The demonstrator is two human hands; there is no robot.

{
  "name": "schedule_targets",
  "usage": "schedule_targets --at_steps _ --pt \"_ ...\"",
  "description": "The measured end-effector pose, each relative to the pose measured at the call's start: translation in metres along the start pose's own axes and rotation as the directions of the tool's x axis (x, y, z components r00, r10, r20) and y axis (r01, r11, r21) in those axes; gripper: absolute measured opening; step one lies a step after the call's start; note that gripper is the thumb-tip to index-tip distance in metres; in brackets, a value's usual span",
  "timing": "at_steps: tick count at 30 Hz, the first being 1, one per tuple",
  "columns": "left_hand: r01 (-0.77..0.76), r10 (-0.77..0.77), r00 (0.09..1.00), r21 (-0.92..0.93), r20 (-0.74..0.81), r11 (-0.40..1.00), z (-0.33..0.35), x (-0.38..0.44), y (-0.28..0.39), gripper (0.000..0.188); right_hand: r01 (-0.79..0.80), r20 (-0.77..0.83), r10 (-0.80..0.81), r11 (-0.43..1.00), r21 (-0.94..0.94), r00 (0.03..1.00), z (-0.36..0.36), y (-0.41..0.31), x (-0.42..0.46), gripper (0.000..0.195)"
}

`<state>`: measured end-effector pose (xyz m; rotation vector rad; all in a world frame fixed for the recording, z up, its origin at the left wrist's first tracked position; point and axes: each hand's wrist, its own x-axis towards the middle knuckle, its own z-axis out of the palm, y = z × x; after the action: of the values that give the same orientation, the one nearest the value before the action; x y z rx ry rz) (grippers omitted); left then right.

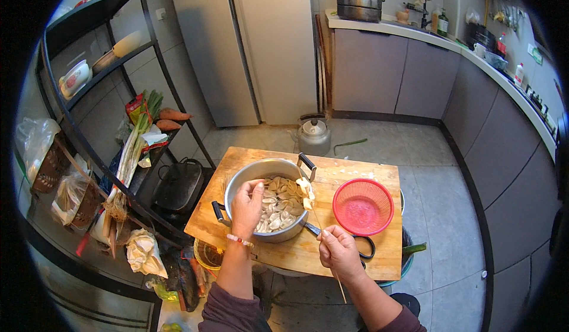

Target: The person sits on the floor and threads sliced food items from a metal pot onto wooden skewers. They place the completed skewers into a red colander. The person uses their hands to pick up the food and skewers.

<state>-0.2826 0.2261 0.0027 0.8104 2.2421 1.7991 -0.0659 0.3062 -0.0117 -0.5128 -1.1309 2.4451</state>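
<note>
My right hand point(340, 253) grips a thin wooden skewer point(316, 216) that slants up and to the left. Pale, folded food slices point(306, 193) are threaded near its upper end, beside the pot's rim. Over the left part of a metal pot point(284, 235) is my left hand point(250, 201), thumb and fingers near each other; whether they pinch a slice is hidden. Many pale oval slices point(276, 212) fill the pot, which has black-gripped handles. A red plastic basket point(363, 206) sits to the right, and black-handled scissors point(365, 246) lie partly behind my right hand.
The pot and basket stand on a wooden board point(284, 258). Beyond it, a metal kettle point(314, 137) stands on the tiled floor. A black shelf rack point(151, 52) with spring onions point(135, 147) is at left. Grey cabinets point(369, 72) line the right and back.
</note>
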Motion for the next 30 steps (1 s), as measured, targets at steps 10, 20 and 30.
schedule_targets --at_steps 10,20,30 --pt "-0.373 0.162 0.923 0.704 0.35 0.604 0.002 0.006 -0.034 0.027 -0.009 -0.009 0.008 0.996 -0.094 1.0 -0.001 -0.001 -0.004 0.014" --pt "-0.268 -0.14 0.891 0.748 0.433 0.607 0.005 0.011 -0.036 0.026 0.022 0.011 -0.021 0.992 -0.12 1.0 -0.001 -0.003 -0.004 0.015" --pt "0.071 -0.139 0.974 0.346 0.176 0.936 0.011 0.011 -0.015 0.014 0.034 0.016 -0.032 0.986 -0.166 0.999 0.0 -0.001 -0.001 0.015"
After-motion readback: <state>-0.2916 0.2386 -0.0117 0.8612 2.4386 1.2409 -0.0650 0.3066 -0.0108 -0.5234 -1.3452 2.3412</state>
